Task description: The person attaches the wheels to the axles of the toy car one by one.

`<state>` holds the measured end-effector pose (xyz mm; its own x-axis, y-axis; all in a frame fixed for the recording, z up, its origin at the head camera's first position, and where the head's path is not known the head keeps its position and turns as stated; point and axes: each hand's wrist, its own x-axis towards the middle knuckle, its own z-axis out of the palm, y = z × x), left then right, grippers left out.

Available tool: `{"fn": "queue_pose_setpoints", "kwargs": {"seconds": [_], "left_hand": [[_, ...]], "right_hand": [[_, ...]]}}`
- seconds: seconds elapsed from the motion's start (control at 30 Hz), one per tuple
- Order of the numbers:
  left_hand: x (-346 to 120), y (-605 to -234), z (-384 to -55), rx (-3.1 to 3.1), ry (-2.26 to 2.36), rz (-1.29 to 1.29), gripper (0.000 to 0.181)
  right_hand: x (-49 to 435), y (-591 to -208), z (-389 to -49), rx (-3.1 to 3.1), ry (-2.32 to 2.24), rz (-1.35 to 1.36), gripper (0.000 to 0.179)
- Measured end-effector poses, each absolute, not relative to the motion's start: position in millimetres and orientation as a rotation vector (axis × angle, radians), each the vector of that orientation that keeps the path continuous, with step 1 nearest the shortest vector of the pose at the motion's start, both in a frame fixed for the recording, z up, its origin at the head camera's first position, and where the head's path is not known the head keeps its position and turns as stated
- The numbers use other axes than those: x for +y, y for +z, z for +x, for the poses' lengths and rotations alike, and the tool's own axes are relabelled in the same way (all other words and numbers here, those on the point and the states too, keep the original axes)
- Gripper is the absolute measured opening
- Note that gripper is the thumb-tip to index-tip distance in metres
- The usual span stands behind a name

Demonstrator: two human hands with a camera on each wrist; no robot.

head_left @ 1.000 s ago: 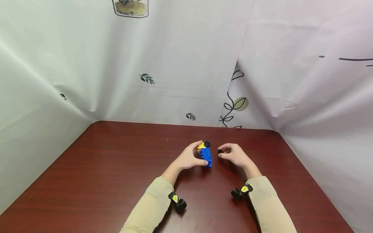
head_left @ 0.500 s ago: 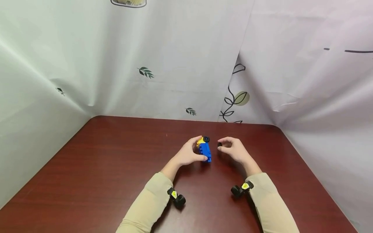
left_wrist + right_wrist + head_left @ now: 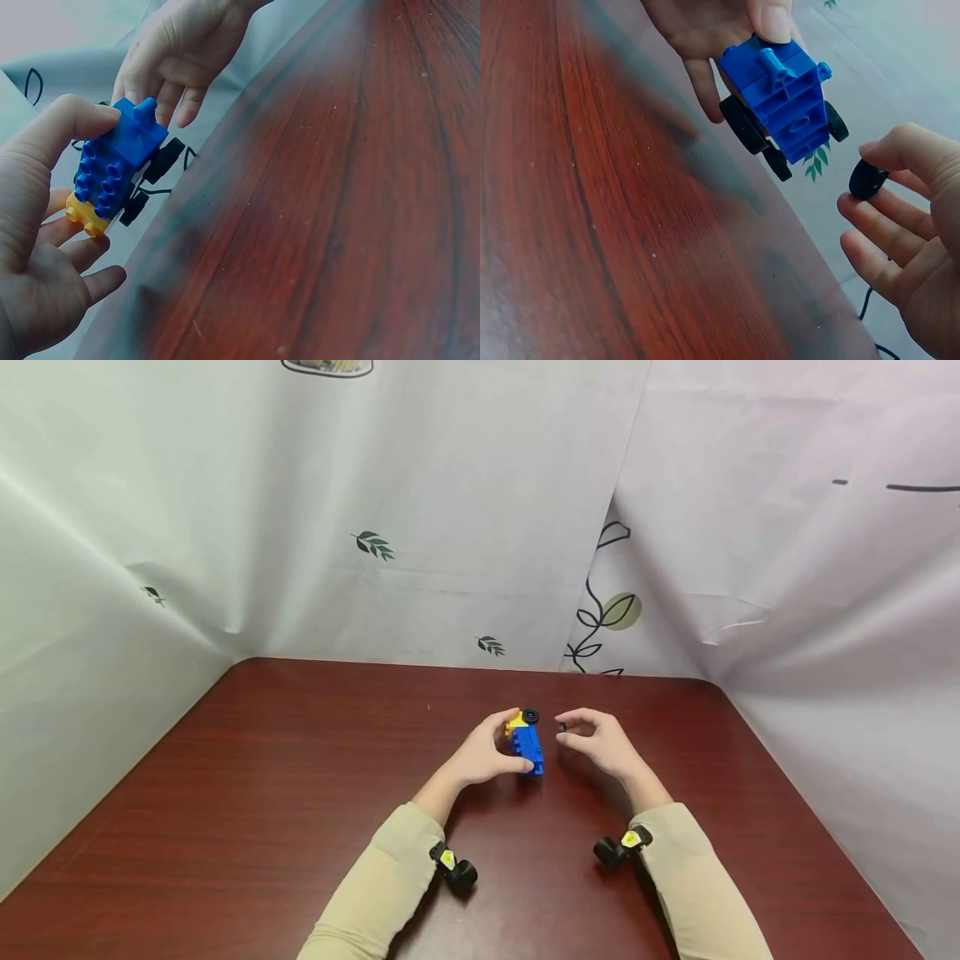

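In the head view my left hand (image 3: 480, 758) grips a toy car (image 3: 527, 750) of blue and yellow bricks between thumb and fingers, off the table. The right wrist view shows the blue underside of the car (image 3: 780, 97), with black wheels on both sides and a bare blue axle peg (image 3: 778, 69) at the end near the thumb. My right hand (image 3: 603, 747) is just right of the car and apart from it. It pinches a loose black wheel (image 3: 866, 180) between thumb and fingertips. From the left wrist view, studs on the car (image 3: 105, 180) face the camera.
Both hands are above a dark red-brown wooden table (image 3: 300, 777), toward its back edge. Behind and beside it hangs a pale printed cloth (image 3: 450, 527). A small black camera sits on each wrist, the left camera (image 3: 455, 868) and the right camera (image 3: 621, 847).
The head view has tipped slightly downward. The wheel in my right hand has been turned a little and raised slightly. My left hand keeps its grip on the toy car.
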<state>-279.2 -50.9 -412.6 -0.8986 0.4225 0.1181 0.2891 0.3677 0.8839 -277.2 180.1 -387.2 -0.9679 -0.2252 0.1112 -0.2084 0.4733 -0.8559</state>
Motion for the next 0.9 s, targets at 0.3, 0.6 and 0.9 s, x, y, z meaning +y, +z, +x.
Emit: {"fn": "queue_pose_setpoints", "kwargs": {"seconds": [0.3,0.6,0.9], "left_hand": [[-53.0,-409.7,-278.7,2.491,1.584,0.647,0.088],[-51.4,-407.3,-273.1,2.473,1.601,0.67,0.087],[-51.8,-406.4,-272.7,2.477,1.602,0.663,0.087]], "right_hand": [[178.1,-383.8,-276.6,2.616,-1.661,-0.417,0.037],[178.8,-386.3,-271.7,2.533,-1.768,-0.408,0.034],[173.9,-383.4,-269.8,2.532,-1.771,-0.417,0.028]]}}
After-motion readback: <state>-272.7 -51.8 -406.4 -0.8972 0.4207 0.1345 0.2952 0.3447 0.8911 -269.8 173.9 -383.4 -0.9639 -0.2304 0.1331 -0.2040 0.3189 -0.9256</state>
